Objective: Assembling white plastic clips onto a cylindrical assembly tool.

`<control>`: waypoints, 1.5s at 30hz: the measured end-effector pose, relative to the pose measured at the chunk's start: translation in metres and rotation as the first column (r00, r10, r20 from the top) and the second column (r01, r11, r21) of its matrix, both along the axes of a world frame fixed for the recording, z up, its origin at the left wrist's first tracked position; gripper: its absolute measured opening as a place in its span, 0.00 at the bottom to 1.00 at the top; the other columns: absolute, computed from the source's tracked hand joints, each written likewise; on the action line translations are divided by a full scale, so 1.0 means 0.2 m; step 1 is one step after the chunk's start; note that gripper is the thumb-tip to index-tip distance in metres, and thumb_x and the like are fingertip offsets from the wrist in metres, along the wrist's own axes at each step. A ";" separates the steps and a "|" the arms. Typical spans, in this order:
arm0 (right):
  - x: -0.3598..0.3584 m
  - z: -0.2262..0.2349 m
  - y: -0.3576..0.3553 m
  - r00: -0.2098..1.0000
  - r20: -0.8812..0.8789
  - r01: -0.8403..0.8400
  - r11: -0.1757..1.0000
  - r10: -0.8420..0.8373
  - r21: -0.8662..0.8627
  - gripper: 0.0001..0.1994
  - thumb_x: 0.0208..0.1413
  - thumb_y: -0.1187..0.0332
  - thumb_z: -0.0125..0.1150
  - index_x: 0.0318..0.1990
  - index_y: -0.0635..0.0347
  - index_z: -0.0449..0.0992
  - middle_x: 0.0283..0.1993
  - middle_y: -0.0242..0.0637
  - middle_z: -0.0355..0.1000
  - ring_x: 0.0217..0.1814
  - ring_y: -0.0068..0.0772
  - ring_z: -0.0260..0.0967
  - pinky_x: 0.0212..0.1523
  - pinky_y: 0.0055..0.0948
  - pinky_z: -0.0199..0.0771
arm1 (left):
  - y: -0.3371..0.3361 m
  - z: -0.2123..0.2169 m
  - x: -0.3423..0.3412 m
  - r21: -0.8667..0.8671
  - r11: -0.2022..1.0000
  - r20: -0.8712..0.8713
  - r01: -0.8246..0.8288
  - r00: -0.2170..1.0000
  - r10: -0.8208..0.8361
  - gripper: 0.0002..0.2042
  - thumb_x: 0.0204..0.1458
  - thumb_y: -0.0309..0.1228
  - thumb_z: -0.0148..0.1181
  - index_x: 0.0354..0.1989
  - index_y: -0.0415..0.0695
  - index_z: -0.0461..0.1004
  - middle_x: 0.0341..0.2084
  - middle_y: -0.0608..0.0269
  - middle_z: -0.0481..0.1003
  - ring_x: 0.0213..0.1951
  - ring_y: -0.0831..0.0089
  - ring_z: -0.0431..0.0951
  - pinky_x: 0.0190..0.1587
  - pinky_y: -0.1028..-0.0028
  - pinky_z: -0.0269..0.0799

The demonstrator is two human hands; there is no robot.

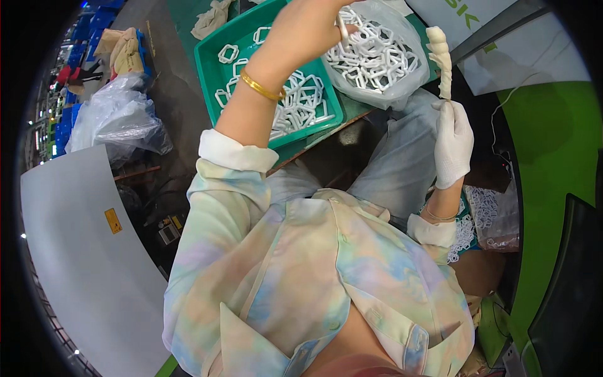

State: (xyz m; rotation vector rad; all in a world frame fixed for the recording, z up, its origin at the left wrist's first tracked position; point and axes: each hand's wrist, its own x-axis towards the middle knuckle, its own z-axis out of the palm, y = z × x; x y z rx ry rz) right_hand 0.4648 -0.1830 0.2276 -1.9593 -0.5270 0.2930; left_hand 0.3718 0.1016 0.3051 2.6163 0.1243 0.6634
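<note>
My bare left hand, with a gold bangle at the wrist, reaches to the top edge over a clear plastic bag of white links. A white link shows between its thumb and fingers, which are partly cut off by the picture's edge. Under that forearm sits a green tray with loose white four-sided links. My right hand, in a white glove, pinches the near end of a lumpy, cream-coloured, wrapped-looking stick. The stick points away from me; its exact kind is unclear.
A crumpled cloth lies beyond the tray. More white links are in bags low at the right, near my right forearm. A pale panel stands at left, a green panel at right. Plastic wrapping is heaped on the left.
</note>
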 end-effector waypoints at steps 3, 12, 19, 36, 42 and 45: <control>0.01 -0.01 -0.02 1.000 0.000 0.022 0.999 -0.022 -0.023 0.14 0.70 0.62 0.48 0.40 0.62 0.77 0.23 0.19 0.55 0.24 0.10 0.48 0.25 0.18 0.48 | -0.07 0.15 0.00 0.123 0.990 -0.163 -0.074 0.982 0.094 0.25 0.45 0.23 0.64 0.56 0.41 0.73 0.47 0.50 0.75 0.49 0.54 0.76 0.53 0.65 0.71; 0.01 0.00 -0.01 0.999 0.038 0.007 0.999 -0.006 -0.041 0.14 0.70 0.62 0.48 0.39 0.62 0.76 0.23 0.20 0.56 0.24 0.11 0.49 0.25 0.19 0.49 | 0.26 0.01 -0.22 0.099 0.947 -0.304 -0.305 0.897 0.320 0.19 0.51 0.27 0.62 0.54 0.42 0.76 0.46 0.51 0.78 0.46 0.58 0.79 0.51 0.65 0.74; 0.00 -0.06 -0.02 1.000 0.013 -0.012 0.995 0.014 -0.097 0.14 0.70 0.61 0.48 0.40 0.61 0.76 0.23 0.20 0.56 0.24 0.11 0.49 0.25 0.19 0.50 | 0.59 -0.64 -0.31 0.162 0.928 -0.542 -0.334 0.756 0.367 0.15 0.48 0.40 0.67 0.44 0.51 0.81 0.42 0.57 0.80 0.45 0.57 0.81 0.48 0.62 0.77; -0.07 -0.04 0.07 0.996 0.038 -0.083 0.993 0.086 -0.079 0.14 0.70 0.61 0.49 0.41 0.62 0.76 0.25 0.20 0.57 0.25 0.11 0.50 0.26 0.18 0.50 | 0.60 -0.77 -0.44 -0.038 0.882 -0.536 -0.470 0.755 0.379 0.15 0.46 0.35 0.67 0.43 0.45 0.76 0.36 0.54 0.78 0.40 0.56 0.79 0.43 0.61 0.76; -0.10 0.01 0.10 0.994 0.056 -0.092 0.992 0.097 -0.088 0.14 0.70 0.61 0.49 0.41 0.63 0.76 0.26 0.21 0.59 0.27 0.12 0.51 0.28 0.19 0.53 | 0.57 -0.73 -0.32 -0.006 0.844 -0.217 -0.536 0.825 0.522 0.09 0.46 0.34 0.64 0.33 0.44 0.77 0.38 0.53 0.74 0.42 0.54 0.77 0.45 0.59 0.74; -0.11 0.00 0.10 0.991 0.090 -0.091 0.992 0.099 -0.084 0.14 0.69 0.62 0.49 0.41 0.64 0.76 0.26 0.23 0.60 0.28 0.14 0.53 0.30 0.19 0.55 | 0.62 -0.77 -0.23 0.031 0.853 -0.132 -0.521 0.844 0.520 0.10 0.45 0.34 0.65 0.35 0.45 0.76 0.38 0.53 0.74 0.43 0.53 0.77 0.46 0.58 0.74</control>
